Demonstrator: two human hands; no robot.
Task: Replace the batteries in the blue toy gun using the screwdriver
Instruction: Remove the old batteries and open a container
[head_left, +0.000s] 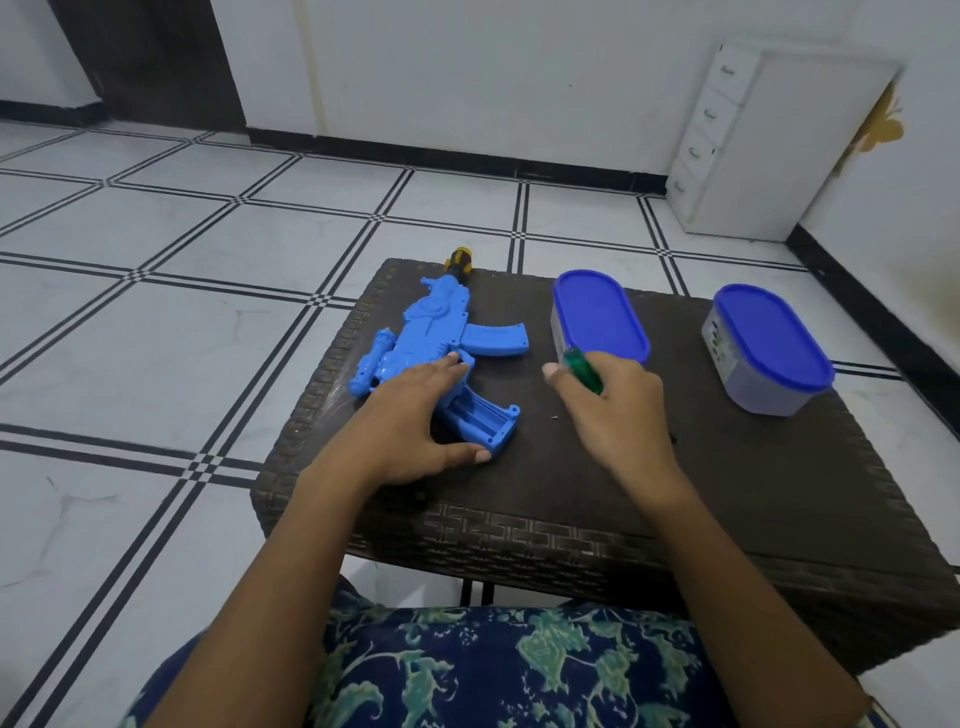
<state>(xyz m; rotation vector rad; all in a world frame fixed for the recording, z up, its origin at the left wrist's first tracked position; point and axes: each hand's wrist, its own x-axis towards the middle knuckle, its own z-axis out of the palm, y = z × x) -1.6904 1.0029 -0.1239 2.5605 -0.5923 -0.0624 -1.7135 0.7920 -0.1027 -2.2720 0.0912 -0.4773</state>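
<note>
Gun lies at 10 o'clock on the surface. Its grip compartment is open and looks empty, with a loose screw at its 3 o'clock. Likely left: new batteries, cover, screw. Left hand lies flat on the gun, fingers straight. Right hand is clamped round the screwdriver.

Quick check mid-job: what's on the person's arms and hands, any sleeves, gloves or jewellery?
No sleeves or gloves are in view; the arms are bare up to the frame edge. The left hand and right hand show no visible rings, and neither wrist carries a watch or bangle. The only clothing visible is a dark blue garment with a green leaf print, over the lap.
</note>
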